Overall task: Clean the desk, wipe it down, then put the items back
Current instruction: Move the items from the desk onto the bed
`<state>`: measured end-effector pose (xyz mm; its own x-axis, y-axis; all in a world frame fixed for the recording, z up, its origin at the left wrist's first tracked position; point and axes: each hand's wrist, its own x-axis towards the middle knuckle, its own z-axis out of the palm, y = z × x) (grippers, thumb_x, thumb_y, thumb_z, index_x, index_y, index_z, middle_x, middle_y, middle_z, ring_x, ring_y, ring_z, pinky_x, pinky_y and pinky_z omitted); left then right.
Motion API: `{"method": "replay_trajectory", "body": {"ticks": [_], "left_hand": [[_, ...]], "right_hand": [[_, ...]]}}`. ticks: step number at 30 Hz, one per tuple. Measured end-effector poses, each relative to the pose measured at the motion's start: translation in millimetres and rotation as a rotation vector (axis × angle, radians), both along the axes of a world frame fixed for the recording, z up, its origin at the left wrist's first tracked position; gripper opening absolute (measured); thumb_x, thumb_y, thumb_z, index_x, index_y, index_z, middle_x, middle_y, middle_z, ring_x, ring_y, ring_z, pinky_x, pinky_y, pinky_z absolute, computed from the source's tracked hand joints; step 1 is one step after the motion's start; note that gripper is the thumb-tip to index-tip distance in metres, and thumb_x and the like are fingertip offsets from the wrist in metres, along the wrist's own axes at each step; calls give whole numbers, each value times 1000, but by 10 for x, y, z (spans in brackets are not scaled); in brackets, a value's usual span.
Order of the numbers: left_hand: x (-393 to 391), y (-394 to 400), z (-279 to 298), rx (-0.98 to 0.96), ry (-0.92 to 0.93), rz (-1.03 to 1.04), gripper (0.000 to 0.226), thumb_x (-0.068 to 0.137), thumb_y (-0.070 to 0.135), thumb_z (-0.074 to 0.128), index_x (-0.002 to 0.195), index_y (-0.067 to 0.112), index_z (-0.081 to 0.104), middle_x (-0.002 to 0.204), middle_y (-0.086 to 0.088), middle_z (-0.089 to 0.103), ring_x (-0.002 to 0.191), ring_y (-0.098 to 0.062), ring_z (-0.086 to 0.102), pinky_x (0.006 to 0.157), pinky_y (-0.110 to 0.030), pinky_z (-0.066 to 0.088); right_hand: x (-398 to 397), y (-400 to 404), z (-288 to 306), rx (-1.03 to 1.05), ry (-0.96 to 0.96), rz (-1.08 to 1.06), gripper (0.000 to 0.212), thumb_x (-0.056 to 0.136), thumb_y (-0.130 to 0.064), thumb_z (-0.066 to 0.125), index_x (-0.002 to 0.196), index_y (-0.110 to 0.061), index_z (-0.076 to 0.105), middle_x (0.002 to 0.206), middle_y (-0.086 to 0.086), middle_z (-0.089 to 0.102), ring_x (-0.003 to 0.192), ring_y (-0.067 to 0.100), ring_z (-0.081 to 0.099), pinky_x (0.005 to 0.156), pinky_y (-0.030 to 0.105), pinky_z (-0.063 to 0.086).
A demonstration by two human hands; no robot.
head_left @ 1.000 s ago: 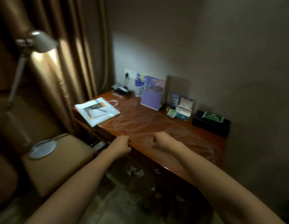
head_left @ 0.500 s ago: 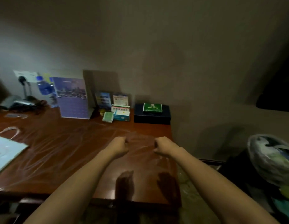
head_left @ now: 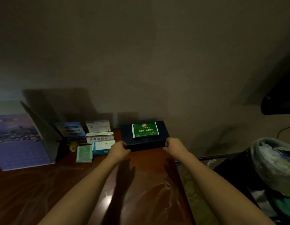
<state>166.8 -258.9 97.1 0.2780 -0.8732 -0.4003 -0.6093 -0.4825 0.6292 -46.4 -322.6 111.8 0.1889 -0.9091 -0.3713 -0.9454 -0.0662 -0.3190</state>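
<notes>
both hands [head_left: 119,150] grip dark box [head_left: 145,141] bearing green packet [head_left: 145,130].

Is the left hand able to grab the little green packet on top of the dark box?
Probably yes. The left hand already grips the dark box, and the green packet lies uncovered on top.

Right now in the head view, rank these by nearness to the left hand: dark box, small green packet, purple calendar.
From the left hand:
1. Dark box, gripped at its left end.
2. Small green packet, lying flat just left.
3. Purple calendar, standing at the far left.
</notes>
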Motion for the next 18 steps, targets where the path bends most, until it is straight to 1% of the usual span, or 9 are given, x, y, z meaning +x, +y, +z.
{"method": "replay_trajectory", "body": {"ticks": [3,5,6,8,9,10,13,16,18], "left_hand": [[106,-377,-123,9,113,105,48,88,21,65,129,1,49,125,-16,57,113,-29,56,96,-35,44],[152,-607,-208,22,177,176,49,87,25,66,125,-2,51,123,-18,58,110,-34,57,90,-37,45],[167,-712,-250,23,205,202,44,87,26,67,117,-3,56,117,-20,60,105,-35,58,84,-36,46],[164,-899,-326,30,237,232,28,85,29,68,85,3,59,94,-18,61,85,-30,59,70,-32,43],[157,-984,-371,33,239,244,31,84,31,69,72,7,54,82,-15,58,78,-27,57,66,-31,42],[153,-1061,-421,36,236,253,36,82,33,70,65,8,50,74,-11,55,73,-26,55,64,-31,43],[130,-1210,-518,64,245,297,38,80,33,72,69,1,57,67,-11,57,63,-25,55,63,-35,47],[113,-1290,-605,61,256,335,43,79,32,73,88,-9,64,76,-17,62,71,-33,60,62,-36,47],[102,-1331,-658,65,237,332,45,79,32,73,90,-11,64,79,-22,62,78,-37,63,60,-34,44]], "right_hand": [[47,-286,-69,-32,-35,-124,22,92,-20,57,108,-4,56,108,15,59,99,29,58,79,34,48],[85,-448,-140,-57,-45,-169,24,93,-19,57,110,-3,56,112,16,59,102,30,58,78,32,46],[100,-526,-185,-71,-47,-185,24,92,-19,57,110,-2,56,112,16,59,102,30,58,77,31,45],[122,-677,-284,-94,-51,-222,25,92,-18,57,110,-1,54,114,16,58,103,29,57,76,31,44],[133,-744,-336,-101,-54,-243,27,92,-18,58,111,0,53,115,17,57,104,29,56,77,31,44],[143,-807,-392,-108,-55,-263,28,92,-18,58,113,1,52,117,17,56,106,29,55,79,33,45],[167,-945,-552,-137,-48,-298,36,91,-18,59,118,2,49,122,19,52,113,31,50,91,36,43],[188,-1009,-663,-147,-49,-332,44,90,-20,61,124,3,45,127,21,48,119,32,44,96,36,39],[194,-1021,-714,-148,-64,-362,47,90,-22,62,125,3,44,129,21,46,121,33,43,97,36,38]]}}
